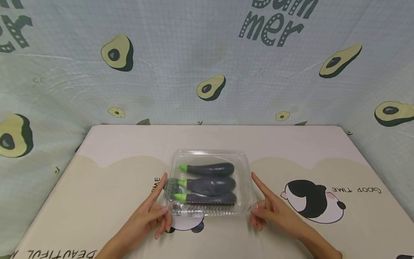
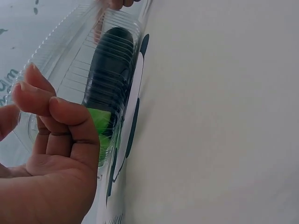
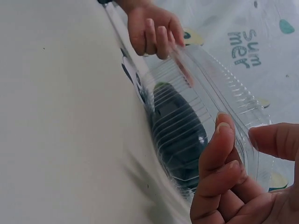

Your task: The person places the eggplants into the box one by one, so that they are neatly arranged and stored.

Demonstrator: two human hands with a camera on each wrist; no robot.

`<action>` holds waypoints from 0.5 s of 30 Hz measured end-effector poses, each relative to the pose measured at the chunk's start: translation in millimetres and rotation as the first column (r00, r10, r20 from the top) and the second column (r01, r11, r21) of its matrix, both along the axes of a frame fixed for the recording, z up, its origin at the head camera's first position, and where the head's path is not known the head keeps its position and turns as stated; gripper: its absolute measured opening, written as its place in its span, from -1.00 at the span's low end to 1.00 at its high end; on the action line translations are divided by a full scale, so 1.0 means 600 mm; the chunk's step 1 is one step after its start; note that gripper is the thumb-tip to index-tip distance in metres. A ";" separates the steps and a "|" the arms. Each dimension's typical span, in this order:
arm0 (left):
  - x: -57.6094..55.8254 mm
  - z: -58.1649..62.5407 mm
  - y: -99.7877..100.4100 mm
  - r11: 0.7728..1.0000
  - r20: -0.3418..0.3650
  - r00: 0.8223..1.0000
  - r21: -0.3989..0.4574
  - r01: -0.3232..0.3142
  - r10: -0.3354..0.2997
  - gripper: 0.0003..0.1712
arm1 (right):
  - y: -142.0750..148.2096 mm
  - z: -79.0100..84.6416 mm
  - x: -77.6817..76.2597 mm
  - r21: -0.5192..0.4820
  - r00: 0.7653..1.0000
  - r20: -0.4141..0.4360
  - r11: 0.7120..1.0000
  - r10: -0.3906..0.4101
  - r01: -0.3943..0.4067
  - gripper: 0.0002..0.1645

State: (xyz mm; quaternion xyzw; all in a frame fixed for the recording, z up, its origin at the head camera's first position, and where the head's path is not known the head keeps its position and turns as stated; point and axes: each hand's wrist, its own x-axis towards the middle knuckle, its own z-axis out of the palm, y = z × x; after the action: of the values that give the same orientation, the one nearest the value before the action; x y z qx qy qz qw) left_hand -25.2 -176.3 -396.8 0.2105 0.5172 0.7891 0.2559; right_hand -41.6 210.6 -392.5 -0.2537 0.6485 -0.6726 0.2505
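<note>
A clear plastic clamshell box [image 1: 242, 180] sits in the middle of the table with its lid down. Inside lie three eggplants [image 1: 211, 185] with bright green stem ends toward the left. My left hand [image 1: 152, 212] is at the box's left side, index finger straight along the edge and thumb at the near corner. At the opposite side my right hand [image 1: 275, 212] mirrors it, index finger extended beside the rim. The other fingers of both hands bend loosely below the corners. In the right wrist view the thumb [image 3: 275, 140] is right at the ridged rim.
A pale tablecloth [image 1: 97, 201] with printed panda figures and lettering covers the table. To the right of the box is a printed panda [image 1: 313, 201]. Behind and at both sides hangs a curtain [image 1: 168, 72] patterned with avocados. The table's far edge meets the curtain.
</note>
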 end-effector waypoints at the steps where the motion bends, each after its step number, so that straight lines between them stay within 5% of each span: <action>1: 0.001 0.000 0.001 1.000 0.001 1.000 0.005 -0.002 0.002 -0.14 | 0.000 0.000 0.000 0.002 1.000 -0.002 1.000 -0.002 0.002 0.01; 15: 0.004 -0.006 0.008 0.998 -0.003 0.998 0.005 -0.055 0.055 -0.11 | -0.008 0.002 0.012 -0.008 0.999 0.016 0.999 -0.040 0.040 0.00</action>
State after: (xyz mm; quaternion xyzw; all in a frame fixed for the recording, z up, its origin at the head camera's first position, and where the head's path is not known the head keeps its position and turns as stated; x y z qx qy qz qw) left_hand -22.5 -171.3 -400.4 0.1981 0.5214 0.7967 0.2327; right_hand -34.3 205.5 -391.5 -0.2363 0.6486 -0.6821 0.2411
